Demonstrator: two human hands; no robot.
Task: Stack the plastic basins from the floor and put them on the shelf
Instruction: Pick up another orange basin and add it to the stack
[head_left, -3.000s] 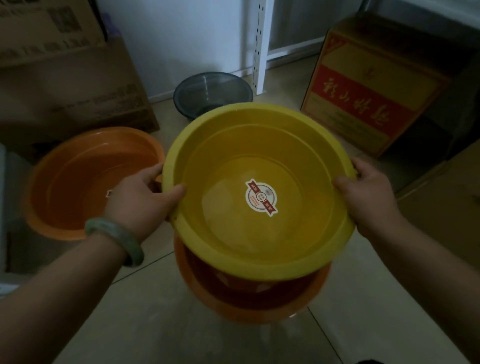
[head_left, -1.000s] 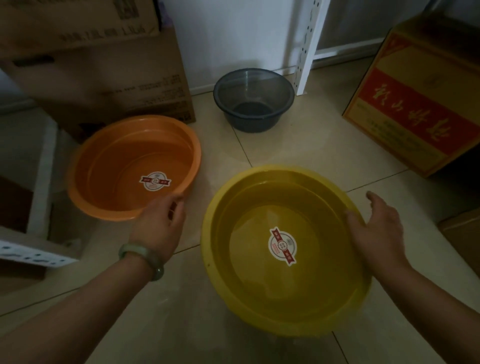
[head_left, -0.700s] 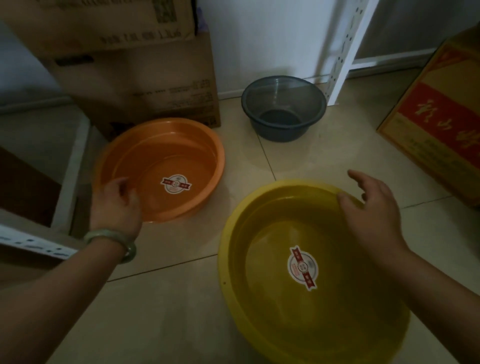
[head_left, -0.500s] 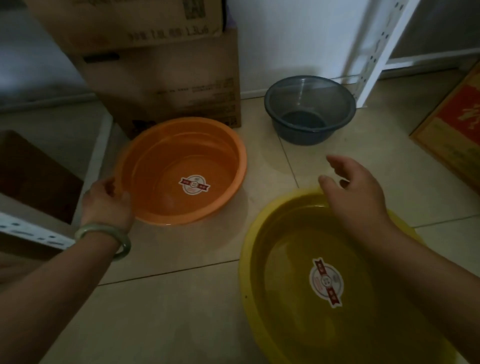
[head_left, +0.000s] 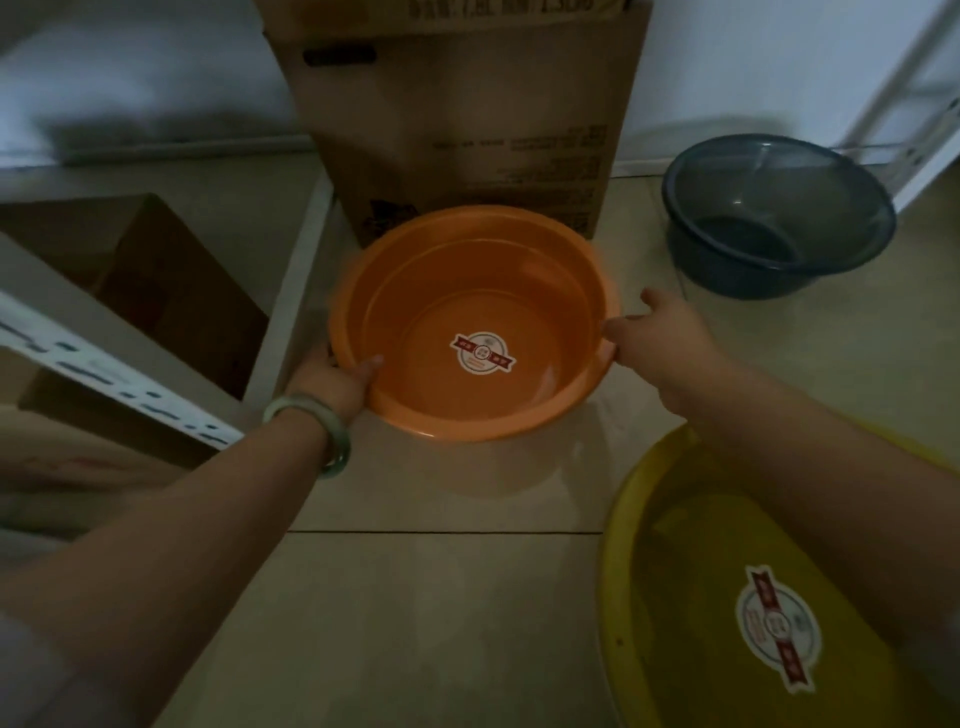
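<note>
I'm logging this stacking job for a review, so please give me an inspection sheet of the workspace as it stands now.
Surface: pale tiled floor, dim light.
Job's things: orange basin upright on the floor, sticker inside; yellow basin at lower right, partly out of frame; grey basin apart, at the back right.
Clutter: cardboard box right behind the orange basin; open box at left.
Grippers: left hand grips the orange basin's near-left rim; right hand is at its right rim, grip unclear.
Cables: nothing seen.
Surroundings: white shelf frame at right, wall behind.
</note>
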